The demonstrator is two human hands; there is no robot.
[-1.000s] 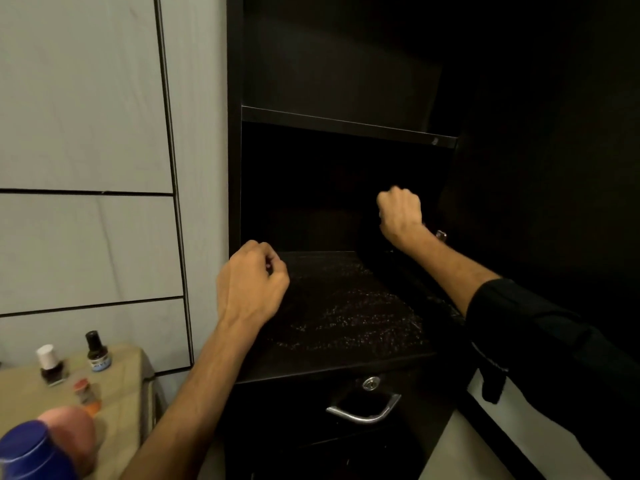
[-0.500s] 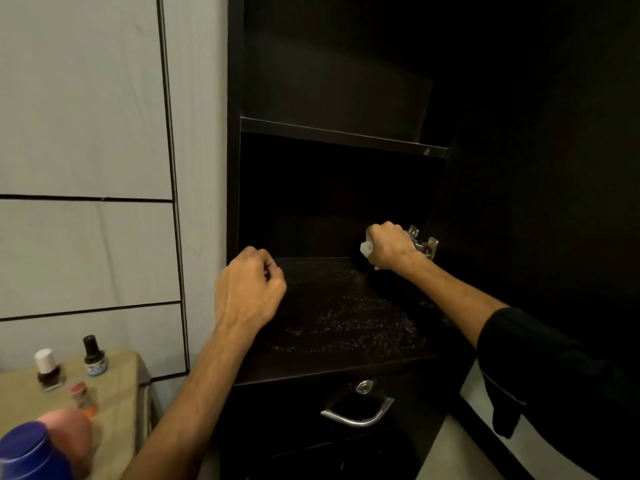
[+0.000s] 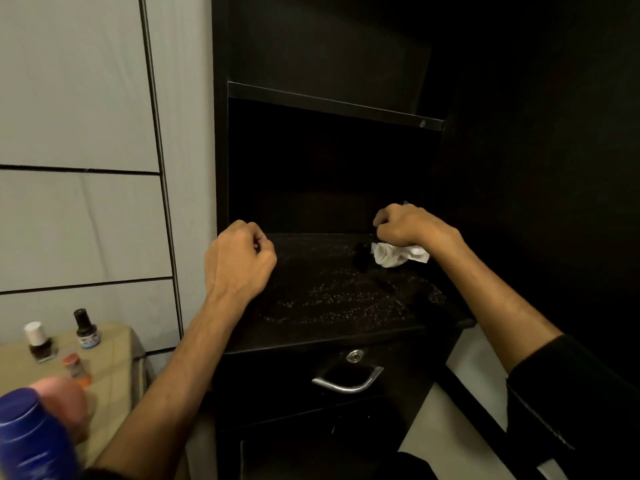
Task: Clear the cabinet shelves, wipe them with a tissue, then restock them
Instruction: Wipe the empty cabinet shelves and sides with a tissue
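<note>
A dark cabinet stands open in front of me. Its lower shelf (image 3: 332, 306) is bare and speckled with pale dust. The upper shelf (image 3: 332, 103) shows only its front edge. My right hand (image 3: 412, 226) grips a crumpled white tissue (image 3: 398, 254) and holds it against the back right part of the lower shelf. My left hand (image 3: 239, 261) hovers at the shelf's left front with fingers curled, holding nothing that I can see.
Below the shelf is a drawer with a metal handle (image 3: 346, 384) and a lock (image 3: 354, 356). On a beige table (image 3: 114, 362) at lower left stand small bottles (image 3: 85, 329), a white-capped one (image 3: 38, 341), a blue container (image 3: 31, 441) and a pink object (image 3: 65, 403).
My right hand has come down from the shelf's rear wall and moved forward and right along the lower shelf; the tissue now shows under it. My left hand has stayed put.
</note>
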